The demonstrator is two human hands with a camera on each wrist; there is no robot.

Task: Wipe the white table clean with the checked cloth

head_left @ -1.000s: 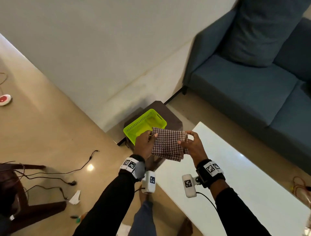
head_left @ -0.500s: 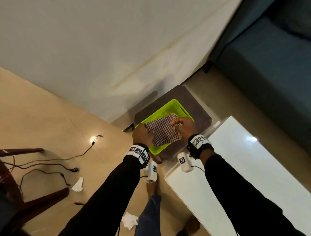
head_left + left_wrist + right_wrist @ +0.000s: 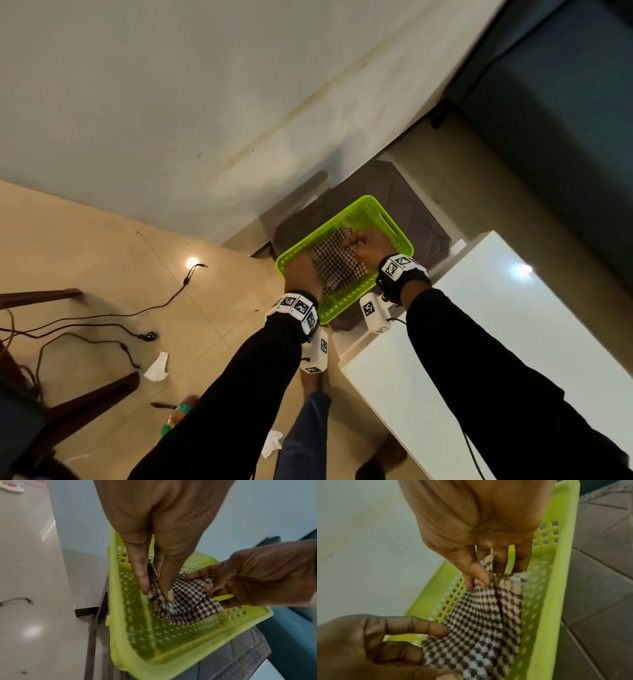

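Note:
The folded checked cloth (image 3: 337,263) (image 3: 185,601) (image 3: 481,622) lies inside a lime green perforated basket (image 3: 394,226) (image 3: 171,649) (image 3: 556,588). My left hand (image 3: 303,274) (image 3: 155,588) pinches the cloth's near edge between thumb and fingers. At the cloth's far corner my right hand (image 3: 368,245) (image 3: 486,573) pinches the fabric with thumb and fingers. Both hands are down inside the basket. The white table (image 3: 513,342) lies to the right, under my right forearm.
The basket sits on a dark brown stool (image 3: 421,219) against the white wall. A blue sofa (image 3: 565,120) stands at the right. On the tan floor lie cables (image 3: 137,311), paper scraps (image 3: 157,366) and a bottle (image 3: 178,411). A dark wooden chair (image 3: 51,404) stands at the left.
Both hands carried the cloth from above the table's corner forward and down into the green basket. My view has tilted down over the basket.

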